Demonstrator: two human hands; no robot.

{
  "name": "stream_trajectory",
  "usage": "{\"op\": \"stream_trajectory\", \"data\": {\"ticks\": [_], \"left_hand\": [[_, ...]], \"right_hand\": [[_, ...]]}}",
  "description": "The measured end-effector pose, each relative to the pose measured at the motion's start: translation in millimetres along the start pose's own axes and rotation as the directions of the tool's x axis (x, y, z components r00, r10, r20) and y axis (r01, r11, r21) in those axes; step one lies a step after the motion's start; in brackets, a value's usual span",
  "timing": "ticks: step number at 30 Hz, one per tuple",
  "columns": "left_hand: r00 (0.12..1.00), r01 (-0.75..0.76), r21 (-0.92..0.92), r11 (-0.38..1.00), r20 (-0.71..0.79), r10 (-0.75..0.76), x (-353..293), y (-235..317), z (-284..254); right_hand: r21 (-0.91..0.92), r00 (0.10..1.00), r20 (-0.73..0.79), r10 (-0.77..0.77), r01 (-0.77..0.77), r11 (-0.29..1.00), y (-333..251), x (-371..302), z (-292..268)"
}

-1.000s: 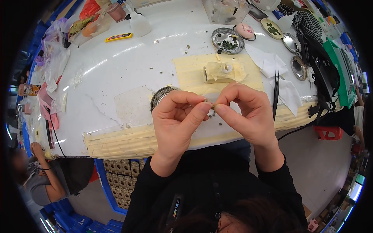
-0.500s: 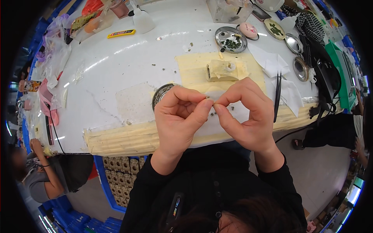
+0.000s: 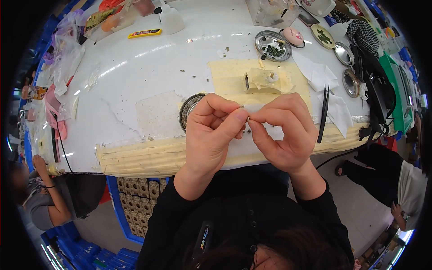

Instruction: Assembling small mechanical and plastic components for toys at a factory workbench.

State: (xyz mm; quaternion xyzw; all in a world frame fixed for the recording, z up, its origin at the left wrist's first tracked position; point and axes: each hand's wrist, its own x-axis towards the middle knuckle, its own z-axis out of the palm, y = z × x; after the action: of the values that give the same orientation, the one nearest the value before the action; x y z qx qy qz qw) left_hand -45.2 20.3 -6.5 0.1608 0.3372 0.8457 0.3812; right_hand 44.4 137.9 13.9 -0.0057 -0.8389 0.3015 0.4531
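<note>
Both hands meet fingertip to fingertip above the near edge of the table. My left hand point(image 3: 209, 132) pinches with thumb and forefinger; a tiny dark piece point(image 3: 242, 106) shows at the forefinger's tip. My right hand point(image 3: 290, 135) is also pinched, with a tiny brassy bit point(image 3: 248, 119) at its fingertips, too small to name. Partly hidden behind my left hand is a round metal dish point(image 3: 182, 117) of small grains. Past my fingers, a tape-covered block point(image 3: 262, 84) rests on yellowish tape point(image 3: 225, 74). Black tweezers point(image 3: 323, 114) lie on white paper right of my right hand.
A metal dish of dark green bits point(image 3: 273, 46) stands farther back, near a pink round case point(image 3: 294, 36). A yellow box cutter point(image 3: 145, 33) and a white squeeze bottle point(image 3: 171, 20) lie far left. Below the table sits a blue crate point(image 3: 118, 211). Other people are at both sides.
My hands stay together, with slight finger shifts; the brassy bit now shows more clearly. The view has moved a little. At the right, the other person shows more fully.
</note>
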Motion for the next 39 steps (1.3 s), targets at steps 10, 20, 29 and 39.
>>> {"op": "stream_trajectory", "data": {"ticks": [10, 20, 29, 39], "left_hand": [[0.994, -0.097, 0.11, 0.989, -0.03, 0.1, -2, -1, 2], [0.976, -0.199, 0.299, 0.933, -0.02, 0.215, -3, -3, 5], [0.994, -0.092, 0.256, 0.962, -0.037, 0.105, -3, 0, 5], [0.999, -0.014, 0.124, 0.992, -0.027, 0.017, 0, 1, 2]], "right_hand": [[-0.022, 0.996, -0.077, 0.055, -0.057, 0.998, -2, -3, 8], [-0.218, 0.976, 0.147, -0.161, 0.191, 0.957, 5, 10, -9], [-0.177, 0.969, 0.191, -0.156, 0.19, 0.966, 5, 8, -15], [-0.17, 0.972, 0.187, -0.144, 0.176, 0.97, 7, 8, -13]]}}
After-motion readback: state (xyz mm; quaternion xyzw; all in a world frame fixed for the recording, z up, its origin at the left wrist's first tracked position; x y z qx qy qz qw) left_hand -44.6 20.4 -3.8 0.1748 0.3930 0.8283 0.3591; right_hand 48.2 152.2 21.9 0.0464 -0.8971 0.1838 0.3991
